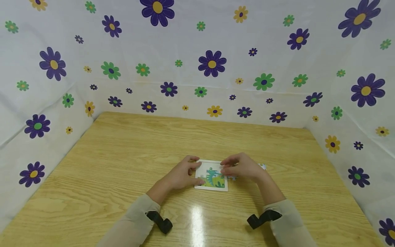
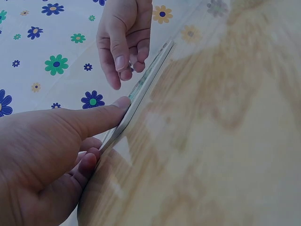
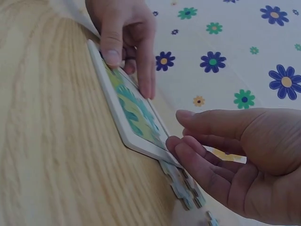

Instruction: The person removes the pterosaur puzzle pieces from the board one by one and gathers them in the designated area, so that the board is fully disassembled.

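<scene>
A square jigsaw puzzle tray (image 1: 211, 188) with a white border lies on the table, with a partly filled green dinosaur picture (image 1: 213, 177) inside; its upper part shows bare white. My left hand (image 1: 180, 174) holds the tray's left side, the thumb (image 2: 106, 117) on the lower left of the picture and the other fingers along the outer edge. Over the tray's right edge hovers my right hand (image 1: 242, 167), fingers loosely bent. In the right wrist view a gap shows between thumb and fingers (image 3: 193, 153), and no piece can be seen there.
Loose puzzle pieces (image 3: 181, 188) lie just right of the tray, partly hidden under my right hand in the head view. The wood-grain table (image 1: 123, 147) is enclosed by a white cloth (image 1: 185, 41) printed with flowers at the back and sides.
</scene>
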`<state>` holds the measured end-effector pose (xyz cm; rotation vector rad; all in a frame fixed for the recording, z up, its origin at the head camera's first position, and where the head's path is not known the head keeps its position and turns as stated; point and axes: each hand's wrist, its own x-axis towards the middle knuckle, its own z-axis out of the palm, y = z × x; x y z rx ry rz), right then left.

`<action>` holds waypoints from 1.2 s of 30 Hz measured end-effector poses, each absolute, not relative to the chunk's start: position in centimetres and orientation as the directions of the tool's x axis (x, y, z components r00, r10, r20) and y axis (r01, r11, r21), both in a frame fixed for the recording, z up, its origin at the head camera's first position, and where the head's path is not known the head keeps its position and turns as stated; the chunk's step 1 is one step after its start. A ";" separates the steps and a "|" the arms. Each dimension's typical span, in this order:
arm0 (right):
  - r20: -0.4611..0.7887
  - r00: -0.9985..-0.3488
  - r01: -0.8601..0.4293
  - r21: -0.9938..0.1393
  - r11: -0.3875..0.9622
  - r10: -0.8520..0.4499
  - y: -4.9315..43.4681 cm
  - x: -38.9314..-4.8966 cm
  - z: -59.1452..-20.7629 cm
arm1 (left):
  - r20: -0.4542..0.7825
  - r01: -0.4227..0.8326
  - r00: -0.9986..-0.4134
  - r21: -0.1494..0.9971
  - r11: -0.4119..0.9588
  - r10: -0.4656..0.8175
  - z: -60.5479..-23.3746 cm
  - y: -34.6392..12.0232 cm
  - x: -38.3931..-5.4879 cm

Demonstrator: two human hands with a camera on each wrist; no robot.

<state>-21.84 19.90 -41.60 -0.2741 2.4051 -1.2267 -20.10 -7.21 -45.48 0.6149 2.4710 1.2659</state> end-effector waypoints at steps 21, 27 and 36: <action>-0.245 -0.853 -0.064 -0.827 0.558 -0.461 16.8 -20.9 -42.6 | -0.085 0.220 -0.865 0.821 0.527 0.494 -45.6 -7.1 -20.3; -0.271 -0.856 -0.011 -0.843 0.538 -0.441 16.4 -20.8 -42.8 | -0.092 0.213 -0.863 0.826 0.521 0.497 -45.5 -7.4 -20.1; -0.256 -0.887 0.013 -0.845 0.534 -0.383 16.0 -20.9 -43.0 | -0.088 0.220 -0.862 0.822 0.526 0.499 -45.6 -7.4 -20.3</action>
